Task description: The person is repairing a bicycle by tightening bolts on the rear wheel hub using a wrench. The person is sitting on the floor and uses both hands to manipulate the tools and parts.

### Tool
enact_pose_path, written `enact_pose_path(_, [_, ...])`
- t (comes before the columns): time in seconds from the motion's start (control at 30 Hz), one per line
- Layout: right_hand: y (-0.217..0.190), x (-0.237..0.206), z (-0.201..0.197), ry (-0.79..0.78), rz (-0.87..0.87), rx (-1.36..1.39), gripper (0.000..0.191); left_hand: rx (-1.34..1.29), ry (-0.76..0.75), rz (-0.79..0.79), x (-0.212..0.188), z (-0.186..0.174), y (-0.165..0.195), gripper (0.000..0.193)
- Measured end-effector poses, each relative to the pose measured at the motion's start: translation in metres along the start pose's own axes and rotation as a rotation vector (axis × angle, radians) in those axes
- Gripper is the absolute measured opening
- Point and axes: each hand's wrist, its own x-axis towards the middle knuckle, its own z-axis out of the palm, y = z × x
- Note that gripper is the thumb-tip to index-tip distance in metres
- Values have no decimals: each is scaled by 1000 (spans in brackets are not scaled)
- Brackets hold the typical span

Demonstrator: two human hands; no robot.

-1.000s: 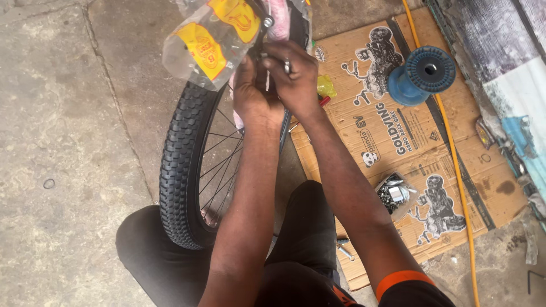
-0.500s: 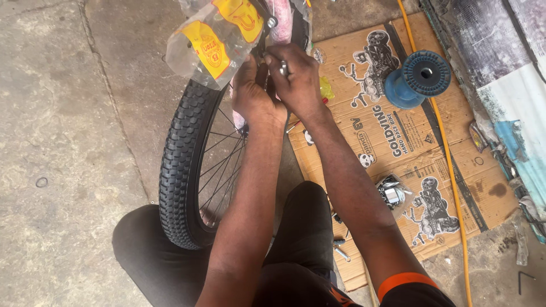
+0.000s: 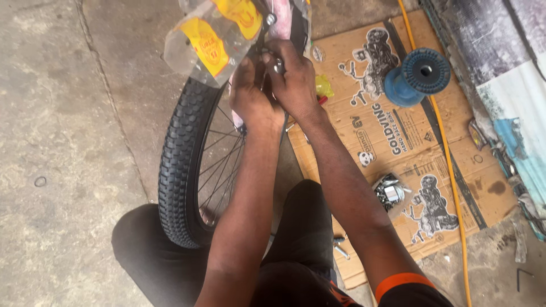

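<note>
A small bicycle stands in front of me, its black knobby tyre (image 3: pixel 181 159) and spoked wheel (image 3: pixel 219 165) between my knees. My left hand (image 3: pixel 250 94) grips the frame just above the wheel. My right hand (image 3: pixel 293 77) is closed around a small metal bolt or tool (image 3: pixel 278 65) at the pink frame (image 3: pixel 278 14). Both hands touch each other at that spot. A clear plastic wrap with yellow labels (image 3: pixel 213 37) covers the part beside them at the upper left.
A flattened printed cardboard sheet (image 3: pixel 398 131) lies on the concrete to the right. On it sit a blue spool (image 3: pixel 418 77) and a small bag of metal fasteners (image 3: pixel 389 193). A yellow hose (image 3: pixel 449 170) runs along it. Loose bolts (image 3: pixel 341 247) lie by my leg.
The view has shifted slightly; both hands stay on the same spot of the frame, with small finger movement only.
</note>
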Motion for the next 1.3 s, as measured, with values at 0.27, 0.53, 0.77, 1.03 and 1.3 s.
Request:
enact_pose_path(0.27, [6,2,1,14,77,-136,29,-2,-125,36,7,-7,-13,36])
enact_pose_path(0.53, [5,4,8,-83,233,-355,18,-55,-422,-18,31,-26,-17,45])
enact_pose_path(0.77, [1,0,11,1,112,-161,22,-56,-545,-101,42,-42,-10,51])
enact_pose_path(1.03, [-2,6,6,-40,252,-121,17,-125,-541,-205,44,-38,-3,52])
enact_pose_path(1.3, [-17,4,7,20,127,-138,16,-104,-529,-166,46,-44,-11,51])
